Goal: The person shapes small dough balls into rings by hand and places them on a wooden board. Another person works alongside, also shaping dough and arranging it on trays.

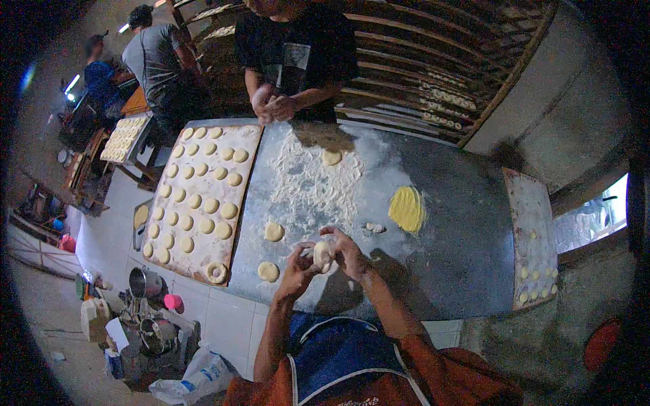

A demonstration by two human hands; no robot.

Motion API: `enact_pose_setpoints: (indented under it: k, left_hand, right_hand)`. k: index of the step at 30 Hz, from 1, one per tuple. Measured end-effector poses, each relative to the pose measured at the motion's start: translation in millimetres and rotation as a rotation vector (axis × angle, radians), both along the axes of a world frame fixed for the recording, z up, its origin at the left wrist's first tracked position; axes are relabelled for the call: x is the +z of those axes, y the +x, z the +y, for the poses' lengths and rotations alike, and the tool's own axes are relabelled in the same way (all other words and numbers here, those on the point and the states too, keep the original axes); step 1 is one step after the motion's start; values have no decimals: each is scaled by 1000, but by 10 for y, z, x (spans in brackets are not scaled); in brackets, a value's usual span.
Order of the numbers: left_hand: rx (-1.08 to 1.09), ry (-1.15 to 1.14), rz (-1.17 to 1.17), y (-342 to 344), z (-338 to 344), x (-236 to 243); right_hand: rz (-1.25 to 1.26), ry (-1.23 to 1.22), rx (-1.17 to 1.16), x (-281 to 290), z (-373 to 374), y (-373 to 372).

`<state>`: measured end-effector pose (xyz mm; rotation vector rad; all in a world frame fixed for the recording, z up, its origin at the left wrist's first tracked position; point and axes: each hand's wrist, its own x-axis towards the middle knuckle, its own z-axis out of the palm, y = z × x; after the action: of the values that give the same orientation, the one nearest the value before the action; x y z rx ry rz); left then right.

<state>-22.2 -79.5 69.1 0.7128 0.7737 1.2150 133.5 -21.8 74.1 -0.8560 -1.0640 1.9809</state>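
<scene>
Over the near edge of a floured metal table, a ring-like piece of dough [323, 256] is held up between both hands. My left hand [301, 265] has its fingers closed round one side of it, and my right hand [347, 253] grips the other. How far a hole goes through it is hard to make out. Just left of my hands, two flattened dough rounds [268, 272] lie on the table. Another dough round [332, 158] sits at the far side near the loose flour [311, 179]. To the right is a smear of yellow fat or dough [406, 209].
A board [245, 152] of dough rounds rests at the left, with one ring [216, 273] at its near corner. Another board [528, 237] stands at the right end. A co-worker's clasped hands [274, 106] are across the table. Pots [145, 283] stand on the floor, lower left.
</scene>
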Motion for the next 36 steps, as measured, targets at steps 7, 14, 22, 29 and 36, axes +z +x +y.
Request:
enact_pose_setpoints:
  k: [7,14,22,29,36]
  left_hand:
    - [451,54,91,27,19,-309]
    - [685,147,437,12,155,-405]
    - [600,181,556,-616,171,-574]
    - [671,168,750,-1295,-38,-399]
    - [757,186,1117,-2075,-336,-416]
  right_hand:
    - [122,-167,-256,13,-106,-215]
    - [-751,696,-2,-54,15,-524]
    - [-332,168,-29,-231,-71,-1085]
    - [-378,292,143,-246,-177,-1656]
    - [-173,793,230,-569,-218,-2534]
